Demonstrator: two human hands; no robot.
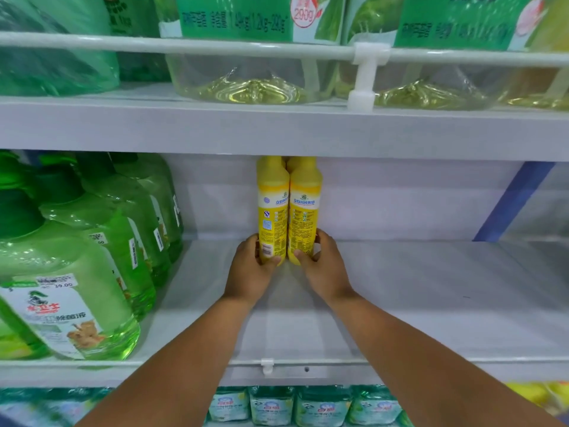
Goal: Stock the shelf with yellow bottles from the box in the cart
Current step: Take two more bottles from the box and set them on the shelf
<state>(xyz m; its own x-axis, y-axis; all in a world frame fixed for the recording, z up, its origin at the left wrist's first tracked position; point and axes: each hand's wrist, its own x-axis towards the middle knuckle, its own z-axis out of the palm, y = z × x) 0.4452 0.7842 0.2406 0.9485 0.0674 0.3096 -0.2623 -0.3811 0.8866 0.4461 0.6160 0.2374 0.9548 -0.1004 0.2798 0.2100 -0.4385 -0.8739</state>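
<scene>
Two yellow bottles stand upright side by side toward the back of the white middle shelf (431, 303). My left hand (251, 272) grips the base of the left yellow bottle (272, 211). My right hand (323, 269) grips the base of the right yellow bottle (304, 211). More yellow bottle tops show just behind them, partly hidden by the shelf above. The box and the cart are out of view.
Large green detergent bottles (77, 272) fill the left side of the same shelf. The upper shelf holds clear yellow-green jugs (252, 81) behind a white rail (215, 47). Small teal-labelled packs (308, 405) sit on the shelf below. A blue brace (514, 201) stands at the right.
</scene>
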